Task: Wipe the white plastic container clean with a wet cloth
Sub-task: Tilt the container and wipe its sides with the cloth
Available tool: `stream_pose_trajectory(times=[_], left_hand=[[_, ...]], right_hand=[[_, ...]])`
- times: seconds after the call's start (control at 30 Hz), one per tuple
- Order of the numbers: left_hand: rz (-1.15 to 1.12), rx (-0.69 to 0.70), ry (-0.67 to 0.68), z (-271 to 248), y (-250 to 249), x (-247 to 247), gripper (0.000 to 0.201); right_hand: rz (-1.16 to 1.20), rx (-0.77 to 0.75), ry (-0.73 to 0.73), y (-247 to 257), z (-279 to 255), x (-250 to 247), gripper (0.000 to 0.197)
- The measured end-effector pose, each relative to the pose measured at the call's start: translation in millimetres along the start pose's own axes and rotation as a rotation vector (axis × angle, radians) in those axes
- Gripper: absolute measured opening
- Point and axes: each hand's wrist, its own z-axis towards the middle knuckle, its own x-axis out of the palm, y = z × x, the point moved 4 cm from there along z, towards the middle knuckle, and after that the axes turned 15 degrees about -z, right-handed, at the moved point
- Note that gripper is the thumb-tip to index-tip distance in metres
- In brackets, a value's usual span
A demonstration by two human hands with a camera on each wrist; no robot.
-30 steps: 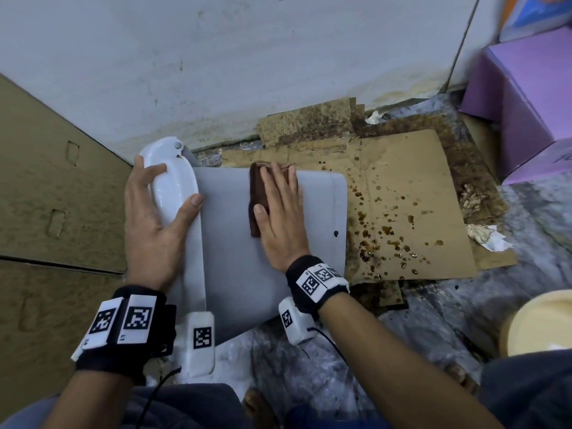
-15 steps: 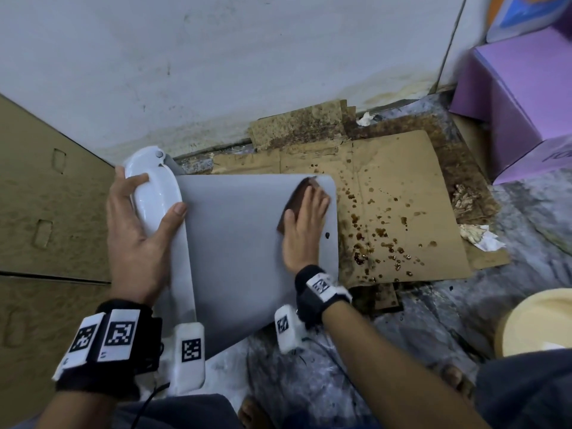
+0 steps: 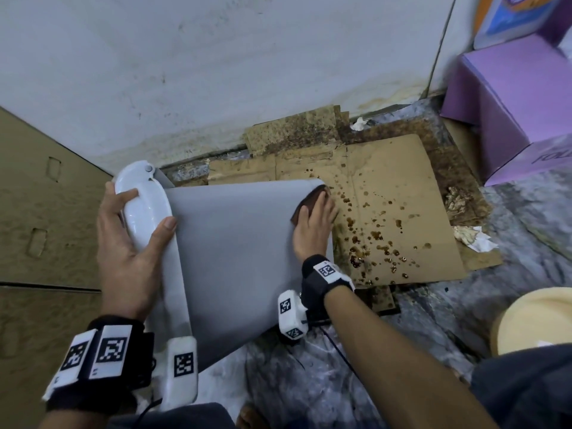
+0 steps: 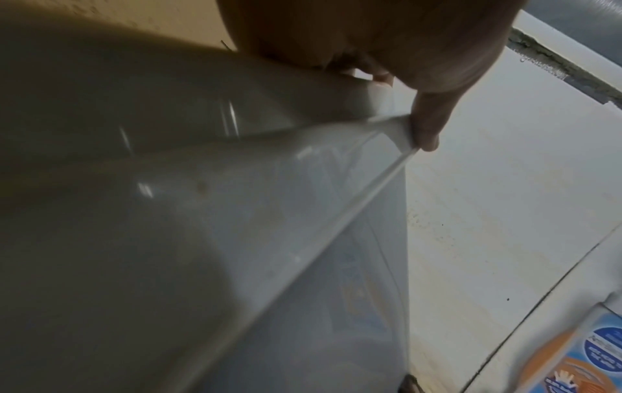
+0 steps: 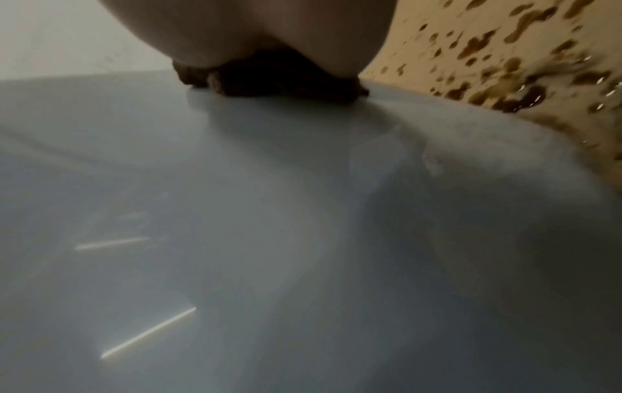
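Our left hand (image 3: 130,255) has its grip clamped on the glossy white rim (image 3: 145,209) of the white plastic container (image 3: 235,261), thumb curled over one side of the rim and fingers round the other; in the left wrist view the thumb tip (image 4: 426,133) presses on the rim's thin edge. Our right hand (image 3: 312,230) lies flat with straight fingers, grasping nothing, pressing a dark brown cloth (image 3: 309,202) against the container's smooth outer wall up at its 1 o'clock corner; the right wrist view shows the cloth (image 5: 269,79) bunched under the palm. The container lies on its side on the floor, its inside hidden from us. At 3 o'clock from it, a cardboard sheet (image 3: 402,212) spattered with brown drops lies flat on the floor. A purple box (image 3: 510,109) stands at 2 o'clock, a pale yellow tub (image 3: 532,320) at 4 o'clock; its contents we cannot see.
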Motion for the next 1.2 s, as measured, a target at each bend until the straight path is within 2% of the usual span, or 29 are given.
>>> stream_pose_trajectory(times=[0.13, 0.17, 0.23, 0.33, 0.5, 0.63, 0.77, 0.93, 1.03, 1.13, 1.2], left_hand=[[0.014, 0.001, 0.007, 1, 0, -1, 0.048], [0.007, 0.01, 0.011, 0, 0, -1, 0.048], [-0.003, 0.023, 0.02, -1, 0, -3, 0.049], [-0.01, 0.017, 0.023, -3, 1, -6, 0.05], [-0.043, 0.003, 0.032, -8, 2, -9, 0.052], [-0.029, -0.029, 0.036, -8, -1, -9, 0.053], [-0.065, -0.056, 0.086, 0, -2, -7, 0.055], [-0.091, -0.081, 0.215, 10, -11, -6, 0.064], [-0.15, -0.132, 0.266, 8, -25, -6, 0.082], [-0.045, -0.19, 0.299, 6, -34, -11, 0.104], [0.067, -0.203, 0.284, 3, -42, -10, 0.102]], right_hand=[[-0.086, -0.439, -0.047, 40, -40, 6, 0.061], [-0.102, -0.514, -0.054, 47, -44, 6, 0.06], [-0.102, -0.568, -0.064, 52, -41, 4, 0.058], [-0.122, -0.533, -0.082, 40, -23, 2, 0.059], [-0.082, -0.201, -0.081, -5, 16, -14, 0.066], [-0.033, -0.179, -0.091, -8, 21, -22, 0.062], [0.002, -0.109, -0.186, -15, 18, -35, 0.044], [-0.06, -0.138, -0.287, -31, 18, -75, 0.034], [-0.069, -0.209, -0.316, -21, 13, -101, 0.032], [0.001, -0.295, -0.313, 3, -2, -123, 0.032], [0.057, -0.36, -0.302, 24, -18, -132, 0.032]])
